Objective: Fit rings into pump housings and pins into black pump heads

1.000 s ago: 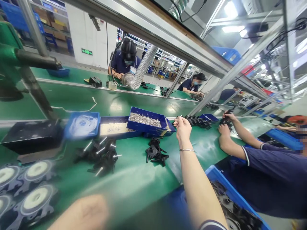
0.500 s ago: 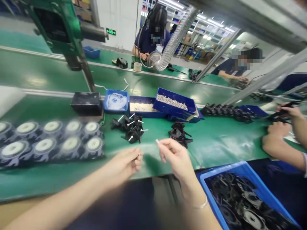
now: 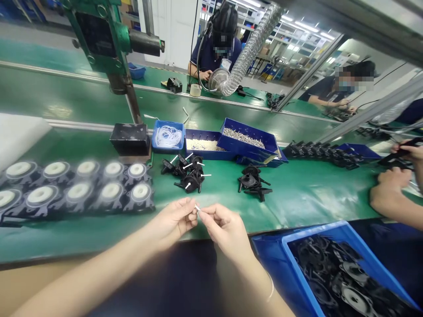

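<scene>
My left hand (image 3: 176, 220) and my right hand (image 3: 228, 226) meet over the front edge of the green bench, both with pinched fingers. Between the right fingertips is a short, pale pin (image 3: 197, 208), its end at the left fingertips. Whatever small piece the left fingers grip is hidden now. Beyond my hands lies a cluster of black plastic parts (image 3: 191, 180), several with white pins sticking out. More black parts (image 3: 249, 180) lie to its right, without visible white pins. Behind stand a blue bin of small metal pins (image 3: 244, 138) and a bin of tiny cream pieces (image 3: 201, 144).
A blue box of white rings (image 3: 168, 136) stands beside a black block (image 3: 130, 140). Rows of black housings with white discs (image 3: 79, 190) fill the left. A blue crate (image 3: 289, 251) of black parts sits front right. A co-worker's hands (image 3: 393, 185) work at far right.
My right hand has moved left, bringing the pin to my left fingertips. The small round piece seen in my left fingers is now covered. The view has shifted slightly.
</scene>
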`<state>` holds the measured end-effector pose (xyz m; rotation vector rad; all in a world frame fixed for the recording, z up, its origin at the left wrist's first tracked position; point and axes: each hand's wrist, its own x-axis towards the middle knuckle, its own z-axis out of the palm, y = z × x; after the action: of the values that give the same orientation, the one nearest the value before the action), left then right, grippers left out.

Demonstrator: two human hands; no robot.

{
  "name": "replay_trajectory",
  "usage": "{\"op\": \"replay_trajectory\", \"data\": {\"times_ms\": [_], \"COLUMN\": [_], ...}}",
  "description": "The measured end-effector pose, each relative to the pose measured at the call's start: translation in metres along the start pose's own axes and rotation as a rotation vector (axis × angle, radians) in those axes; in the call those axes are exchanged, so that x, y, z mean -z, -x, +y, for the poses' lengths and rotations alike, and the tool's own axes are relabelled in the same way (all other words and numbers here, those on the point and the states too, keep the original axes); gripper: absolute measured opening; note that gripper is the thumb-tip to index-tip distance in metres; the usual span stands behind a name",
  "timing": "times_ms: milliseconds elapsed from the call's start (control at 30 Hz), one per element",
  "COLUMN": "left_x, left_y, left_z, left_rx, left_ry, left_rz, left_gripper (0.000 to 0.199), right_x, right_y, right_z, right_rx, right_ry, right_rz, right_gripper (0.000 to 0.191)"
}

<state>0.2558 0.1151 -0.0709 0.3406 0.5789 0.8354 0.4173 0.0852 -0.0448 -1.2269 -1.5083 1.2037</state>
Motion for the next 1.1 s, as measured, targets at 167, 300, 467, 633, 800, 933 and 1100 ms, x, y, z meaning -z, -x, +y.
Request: {"op": "replay_trajectory", "data": {"times_ms": [167, 300, 467, 633, 800, 933, 1100], "left_x": [0.002, 0.002, 0.001, 0.003, 0.003, 0.004, 0.007], "left_y": [-0.001, -0.003, -0.005, -0.007, -0.008, -0.01, -0.013], "left_z": [0.001, -0.001, -0.005, -0.009, -0.014, -0.016, -0.016], "left_rx": [-0.01, -0.051, -0.18, -0.261, -0.417, -0.421, -0.422], "left_ry": [-0.073, -0.154, -0.303, -0.374, -0.541, -0.589, -0.686], "left_rz": [-0.003, 0.014, 0.088, 0.088, 0.158, 0.126, 0.055], "left_gripper": [0.036, 0.035, 0.037, 0.035, 0.031, 0.027, 0.024], "right_x": [0.002, 0.001, -0.009, -0.013, -0.007, -0.003, 0.002], "right_y": [0.0, 0.002, 0.008, 0.011, 0.013, 0.014, 0.013], "right_z": [-0.003, -0.005, 0.005, 0.018, 0.02, 0.019, 0.023], "right_rx": [0.052, 0.114, 0.304, 0.255, 0.164, 0.116, 0.072], "right_ry": [0.096, 0.257, 0.455, 0.247, 0.12, -0.006, -0.183], "right_rz": [0.007, 0.065, 0.206, 0.213, 0.2, 0.174, 0.133], "right_gripper": [0.018, 0.016, 0.014, 0.012, 0.014, 0.015, 0.016]}}
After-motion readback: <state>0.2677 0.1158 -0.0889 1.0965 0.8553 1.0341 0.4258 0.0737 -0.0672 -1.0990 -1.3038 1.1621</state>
